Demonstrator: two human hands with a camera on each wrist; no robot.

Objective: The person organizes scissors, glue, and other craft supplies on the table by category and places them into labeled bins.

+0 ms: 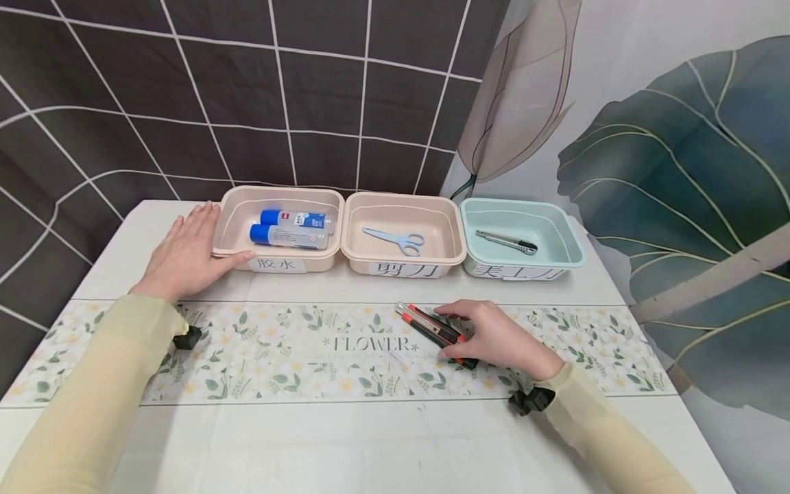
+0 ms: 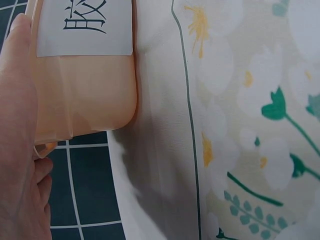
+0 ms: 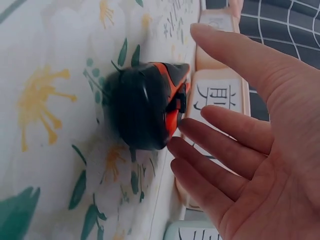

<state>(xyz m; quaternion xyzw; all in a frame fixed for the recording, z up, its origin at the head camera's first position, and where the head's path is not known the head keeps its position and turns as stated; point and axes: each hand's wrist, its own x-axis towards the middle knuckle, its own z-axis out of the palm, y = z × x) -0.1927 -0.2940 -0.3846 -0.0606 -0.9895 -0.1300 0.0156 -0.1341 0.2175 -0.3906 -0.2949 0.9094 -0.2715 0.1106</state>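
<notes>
My left hand [image 1: 187,255] lies along the left end of a beige bin [image 1: 338,237], its fingers extended and the thumb at the front rim. Two glue bottles [image 1: 288,235] with blue caps lie in that bin. A red-and-black utility knife [image 1: 432,329] lies on the flowered tablecloth strip. Around its near end, my right hand [image 1: 496,339] is spread with thumb and fingers apart. In the right wrist view the fingertips [image 3: 186,125] come close to the knife [image 3: 142,105]; whether they touch it cannot be told.
A second beige bin [image 1: 453,233] holds blue scissors [image 1: 398,240]. To its right, a light-blue bin [image 1: 570,240] contains a slim silver utility knife [image 1: 507,241]. All three bins have labels and stand side by side at the table's back, before a dark tiled backdrop [image 1: 321,89].
</notes>
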